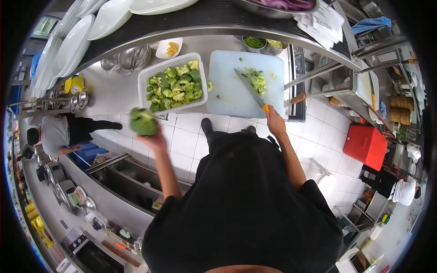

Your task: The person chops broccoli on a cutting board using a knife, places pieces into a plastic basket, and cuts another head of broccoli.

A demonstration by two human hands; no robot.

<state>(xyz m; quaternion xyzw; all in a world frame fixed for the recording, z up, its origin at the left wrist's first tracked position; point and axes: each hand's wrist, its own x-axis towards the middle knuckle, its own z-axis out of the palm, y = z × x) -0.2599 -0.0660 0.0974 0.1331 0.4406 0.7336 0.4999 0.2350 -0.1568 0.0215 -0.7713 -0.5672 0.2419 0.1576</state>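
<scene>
My left hand (155, 140) grips a whole head of broccoli (143, 122), slightly blurred, held out over the floor in front of the counter. The fingers are partly hidden behind it. In my right hand (275, 120) is the orange handle of a kitchen knife (248, 86), whose blade lies low over a pale cutting board (222, 77). Chopped green pieces (257, 81) sit beside the blade, with a few scraps scattered around. Left of the board stands a white plastic basket (142, 86) filled with broccoli florets (175, 87); one loose floret (210, 86) rests between the two.
Behind the basket are a small white dish (169, 47) and metal strainers (134, 57). Bowls of cut greens (255, 42) stand behind the board. A shelf (191, 25) with white plates overhangs the counter. One person (57, 132) is at left, another (400, 189) far right.
</scene>
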